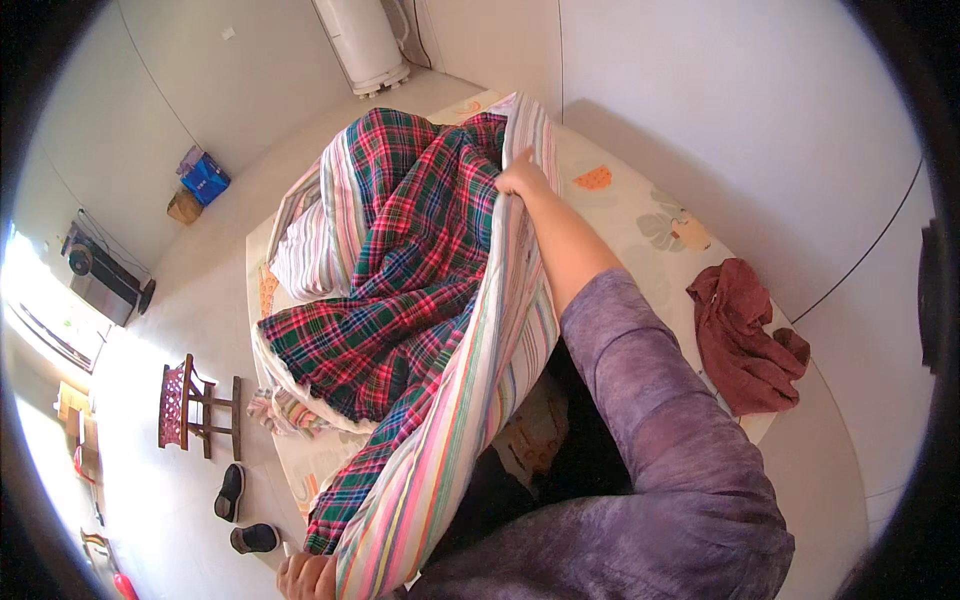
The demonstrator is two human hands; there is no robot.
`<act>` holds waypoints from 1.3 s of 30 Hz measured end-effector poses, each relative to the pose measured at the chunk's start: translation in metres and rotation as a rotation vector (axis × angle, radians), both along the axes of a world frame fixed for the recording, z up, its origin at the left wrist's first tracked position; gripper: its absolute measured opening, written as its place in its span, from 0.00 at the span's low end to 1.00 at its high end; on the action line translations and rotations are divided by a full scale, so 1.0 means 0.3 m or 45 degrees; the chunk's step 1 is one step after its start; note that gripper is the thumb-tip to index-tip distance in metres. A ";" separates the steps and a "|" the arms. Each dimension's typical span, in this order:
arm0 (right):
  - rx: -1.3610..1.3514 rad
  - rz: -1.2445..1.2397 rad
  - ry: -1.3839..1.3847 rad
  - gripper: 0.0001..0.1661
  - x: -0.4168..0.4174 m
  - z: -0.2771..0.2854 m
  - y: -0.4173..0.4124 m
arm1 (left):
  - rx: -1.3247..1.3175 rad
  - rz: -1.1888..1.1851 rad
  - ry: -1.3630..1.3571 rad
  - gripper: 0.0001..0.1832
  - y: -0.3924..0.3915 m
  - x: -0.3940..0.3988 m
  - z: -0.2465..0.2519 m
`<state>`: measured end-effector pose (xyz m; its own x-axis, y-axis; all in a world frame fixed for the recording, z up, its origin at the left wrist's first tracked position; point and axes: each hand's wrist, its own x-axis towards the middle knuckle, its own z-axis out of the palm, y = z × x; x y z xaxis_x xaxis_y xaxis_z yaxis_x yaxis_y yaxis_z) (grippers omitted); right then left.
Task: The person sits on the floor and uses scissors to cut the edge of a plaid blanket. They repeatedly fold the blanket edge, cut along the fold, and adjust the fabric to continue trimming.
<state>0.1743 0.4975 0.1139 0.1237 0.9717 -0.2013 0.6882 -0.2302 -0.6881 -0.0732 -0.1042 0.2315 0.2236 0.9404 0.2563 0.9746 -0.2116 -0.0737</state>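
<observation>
A quilt (420, 240), plaid in red, green and blue on one face and striped in pastel colours on the other, lies bunched over a bed with a printed sheet (607, 217). My right hand (523, 176) grips its striped border near the upper right. At the bottom of the picture, my left hand (306, 576) has its fingers closed round the near corner. Between the two hands the striped edge is stretched and raised. A smaller striped cloth (285, 411) pokes out beneath the quilt on the left.
A dark red cloth (742, 337) lies crumpled at the bed's right side, near the wall. Left of the bed are a small wooden stool (201, 409) and a pair of dark shoes (229, 493). A blue box (205, 178) and a white cylindrical appliance (364, 41) stand farther back.
</observation>
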 end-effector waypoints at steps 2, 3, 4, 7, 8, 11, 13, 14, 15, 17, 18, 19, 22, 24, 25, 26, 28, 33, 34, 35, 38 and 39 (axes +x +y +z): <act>0.054 0.079 -0.156 0.41 0.064 -0.087 -0.022 | -0.011 0.075 0.115 0.35 0.006 -0.019 -0.026; 0.149 0.125 -0.189 0.29 0.137 -0.146 -0.033 | -0.008 0.103 0.166 0.36 0.015 -0.035 -0.049; 0.184 0.009 -0.164 0.22 0.209 -0.206 -0.050 | -0.045 0.167 0.114 0.39 0.020 -0.061 -0.088; 0.098 0.056 -0.210 0.18 0.410 -0.318 -0.241 | 0.050 0.042 0.038 0.31 0.132 -0.033 -0.063; 0.138 0.046 -0.282 0.19 0.531 -0.411 -0.283 | 0.080 0.071 -0.038 0.29 0.176 -0.005 -0.050; 0.229 -0.167 0.093 0.22 0.671 -0.521 -0.526 | 0.214 0.100 -0.087 0.30 0.218 -0.032 -0.045; 0.215 -0.307 0.450 0.22 0.718 -0.524 -0.665 | 0.368 0.162 0.007 0.30 0.243 -0.088 -0.056; 0.215 -0.320 0.663 0.22 0.742 -0.505 -0.734 | 0.344 0.198 -0.174 0.30 0.259 -0.112 -0.052; 0.208 -0.323 0.879 0.22 0.738 -0.422 -0.809 | 0.423 0.343 -0.066 0.28 0.260 -0.150 -0.057; 0.062 -0.292 1.024 0.23 0.754 -0.172 -1.024 | 0.521 0.549 -0.621 0.31 0.285 -0.187 -0.042; 0.002 -0.270 1.117 0.24 0.791 -0.090 -1.128 | 0.590 0.553 -0.694 0.32 0.293 -0.197 -0.018; -0.058 -0.257 1.204 0.25 0.836 -0.008 -1.233 | 0.657 0.549 -0.771 0.33 0.300 -0.193 0.008; -0.409 -0.380 0.946 0.31 1.057 -0.001 -1.484 | 0.713 0.451 -0.738 0.37 0.415 -0.093 0.077; -0.621 -0.198 0.812 0.34 1.128 -0.012 -1.498 | 0.724 0.378 -0.646 0.35 0.460 -0.070 0.101; -0.664 -0.038 0.655 0.36 1.142 0.029 -1.428 | 0.778 0.335 -0.640 0.33 0.497 -0.060 0.094; -0.692 0.127 0.508 0.38 1.122 -0.001 -1.387 | 0.843 0.286 -0.624 0.32 0.479 -0.084 0.050; -0.218 0.150 0.553 0.40 1.169 -0.015 -1.176 | 0.846 0.331 -0.770 0.28 0.436 -0.159 0.007; 0.411 0.361 -0.287 0.38 1.026 0.023 -0.398 | 0.782 0.479 -0.691 0.24 0.375 -0.203 -0.087; 0.269 0.306 -0.383 0.41 0.956 0.009 -0.239 | 0.808 0.547 -0.802 0.25 0.369 -0.224 -0.118; 0.214 0.298 -0.398 0.43 0.931 -0.042 -0.076 | 0.798 0.546 -0.846 0.26 0.387 -0.222 -0.142; 0.100 0.231 -0.462 0.45 0.765 -0.165 0.263 | 0.757 0.580 -0.812 0.30 0.419 -0.173 -0.152; 0.063 0.114 -0.426 0.43 0.684 -0.172 0.313 | 0.744 0.613 -0.890 0.31 0.409 -0.176 -0.158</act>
